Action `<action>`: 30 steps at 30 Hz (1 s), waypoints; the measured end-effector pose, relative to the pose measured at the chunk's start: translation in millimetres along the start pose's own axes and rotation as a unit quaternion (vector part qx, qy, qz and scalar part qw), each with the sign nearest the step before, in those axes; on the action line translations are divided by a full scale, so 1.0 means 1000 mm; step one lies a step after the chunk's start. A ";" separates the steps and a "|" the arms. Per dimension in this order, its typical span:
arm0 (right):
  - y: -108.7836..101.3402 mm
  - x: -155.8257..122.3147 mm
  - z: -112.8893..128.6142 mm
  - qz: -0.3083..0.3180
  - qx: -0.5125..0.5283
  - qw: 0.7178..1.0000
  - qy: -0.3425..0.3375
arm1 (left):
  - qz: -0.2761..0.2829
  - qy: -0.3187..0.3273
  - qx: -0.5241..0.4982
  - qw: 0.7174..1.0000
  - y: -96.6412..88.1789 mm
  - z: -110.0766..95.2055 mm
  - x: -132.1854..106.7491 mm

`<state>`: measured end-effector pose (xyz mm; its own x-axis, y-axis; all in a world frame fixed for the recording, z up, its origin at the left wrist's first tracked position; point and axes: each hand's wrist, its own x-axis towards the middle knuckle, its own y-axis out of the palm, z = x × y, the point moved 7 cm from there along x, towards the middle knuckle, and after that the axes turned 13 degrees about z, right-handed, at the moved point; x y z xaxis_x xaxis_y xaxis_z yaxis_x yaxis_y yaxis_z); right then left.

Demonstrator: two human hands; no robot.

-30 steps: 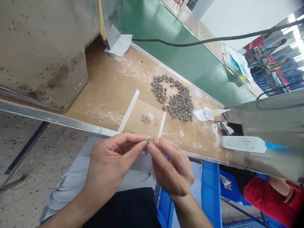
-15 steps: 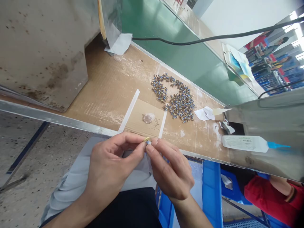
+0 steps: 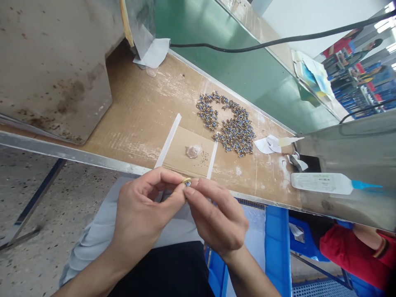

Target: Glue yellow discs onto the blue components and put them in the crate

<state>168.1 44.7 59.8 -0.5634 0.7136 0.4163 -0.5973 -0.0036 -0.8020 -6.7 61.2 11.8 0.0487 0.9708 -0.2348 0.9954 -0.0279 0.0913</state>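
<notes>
2 hands (image 3: 139, 210) (image 3: 216, 218), 1 part (image 3: 187, 181), 2 strips (image 3: 168, 141) (image 3: 212, 159), 1 pile (image 3: 232, 128), 1 btl (image 3: 321, 183)

A blue-tipped white bottle (image 3: 321, 183) lies on grey metal — a black cable (image 3: 229, 50) crosses the green belt (image 3: 247, 82).

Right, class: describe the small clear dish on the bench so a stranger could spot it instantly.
Find the cardboard-covered bench, then the two white tape strips near its front edge. The small clear dish lies on the patch between them, nearer the right strip. Unlike the blue-and-gold heap beside it, it is single and see-through.
</notes>
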 end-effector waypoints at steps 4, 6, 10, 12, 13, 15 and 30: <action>-0.009 0.007 -0.025 -0.036 0.196 0.967 0.161 | 0.023 -0.036 -0.021 0.999 0.003 0.006 -0.001; -0.008 0.008 -0.032 -0.028 0.250 0.945 0.207 | 0.023 -0.039 -0.011 0.999 0.005 0.006 -0.002; -0.005 0.011 -0.035 -0.018 0.314 0.926 0.210 | 0.023 -0.034 0.007 0.999 0.008 0.004 -0.005; -0.005 0.012 -0.036 -0.024 0.317 0.924 0.211 | 0.031 -0.033 0.015 0.999 0.009 0.003 -0.006; -0.005 0.012 -0.036 -0.025 0.320 0.923 0.212 | 0.035 -0.032 0.018 0.999 0.010 0.002 -0.006; -0.006 0.011 -0.037 -0.027 0.327 0.919 0.216 | 0.038 -0.032 0.023 0.998 0.010 0.001 -0.007; -0.003 0.006 -0.042 -0.004 0.315 0.927 0.205 | 0.068 -0.089 -0.078 0.991 0.014 0.016 -0.002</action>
<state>190.8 78.8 46.8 -0.3697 0.9214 0.1199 -0.8885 -0.3129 -0.3357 8.6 55.0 -2.2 0.2093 0.9026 -0.3762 0.9546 -0.1051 0.2789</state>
